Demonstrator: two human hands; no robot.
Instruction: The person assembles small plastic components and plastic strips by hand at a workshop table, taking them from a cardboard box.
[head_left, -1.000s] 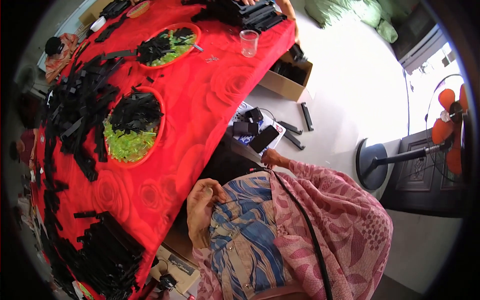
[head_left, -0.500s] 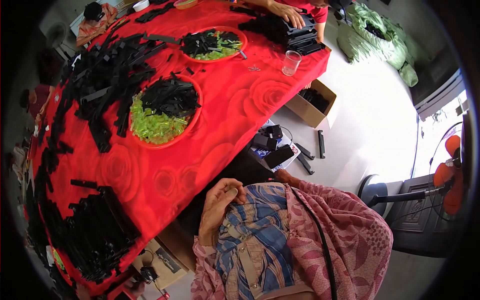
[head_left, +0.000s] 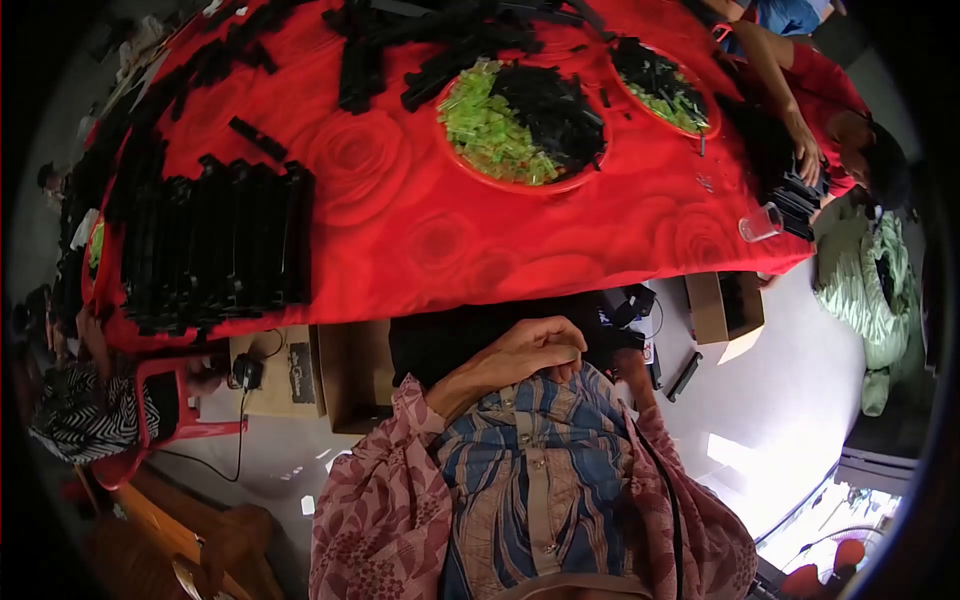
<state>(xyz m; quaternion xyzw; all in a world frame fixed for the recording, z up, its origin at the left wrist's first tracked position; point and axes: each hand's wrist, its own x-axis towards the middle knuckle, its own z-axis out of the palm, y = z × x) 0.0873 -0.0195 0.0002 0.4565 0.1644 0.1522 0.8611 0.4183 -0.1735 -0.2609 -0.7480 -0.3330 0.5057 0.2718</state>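
My left hand (head_left: 535,350) rests in front of my belly, at the front of the blue and brown striped shirt (head_left: 530,450). Its fingers are loosely curled together, and nothing shows in them. Low at my right side is my right hand (head_left: 630,368), partly covered by the clothing; its fingers cannot be made out. Beyond my hands stretches a table with a red rose-patterned cloth (head_left: 440,240). A neat row of long black plastic pieces (head_left: 215,245) lies at its near left. Farther off stands an orange basin (head_left: 530,188) holding clear yellow-green pieces (head_left: 485,120) and black strips (head_left: 550,110).
A second basin (head_left: 715,130) stands right of the first, near a clear plastic cup (head_left: 760,224). At the far right, a person's hand (head_left: 805,150) touches stacked black pieces. Cardboard boxes (head_left: 725,310) sit below the table edge. A red plastic chair (head_left: 185,400) is at left.
My view has swung left, so the table's things appear farther right and the near-left black row shows fully. My left hand stays curled before my belly.
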